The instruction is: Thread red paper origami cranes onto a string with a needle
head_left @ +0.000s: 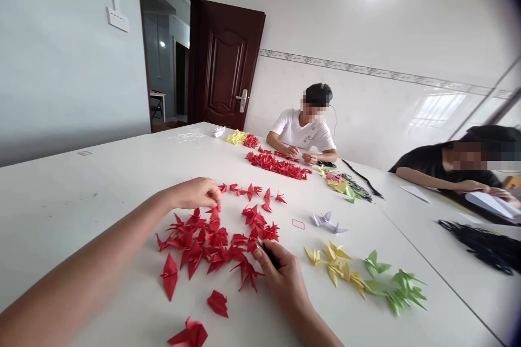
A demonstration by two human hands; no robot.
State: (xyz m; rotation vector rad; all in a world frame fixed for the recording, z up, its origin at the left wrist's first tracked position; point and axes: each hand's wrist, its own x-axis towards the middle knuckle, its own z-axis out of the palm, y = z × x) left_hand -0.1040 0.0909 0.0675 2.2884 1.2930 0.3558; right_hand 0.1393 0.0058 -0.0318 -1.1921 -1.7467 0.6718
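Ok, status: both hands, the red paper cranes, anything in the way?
Left hand: fingers at a red paper crane. Right hand: gripping a slim black tool by clustered red paper cranes. Nearby: yellow paper cranes, right of that hand.

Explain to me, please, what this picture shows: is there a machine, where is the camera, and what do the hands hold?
There is no machine, only a person's two bare hands. This single picture comes from a camera worn on the person's head, looking forward and down. On the white table lie many red folded-paper birds, with yellow birds and green birds to the right. The right hand holds a dark, slim tool; I cannot tell its kind. The left hand has its fingertips at a red paper piece; whether it is gripped is unclear. Two other people sit farther away, one in a white shirt, one in a dark shirt.
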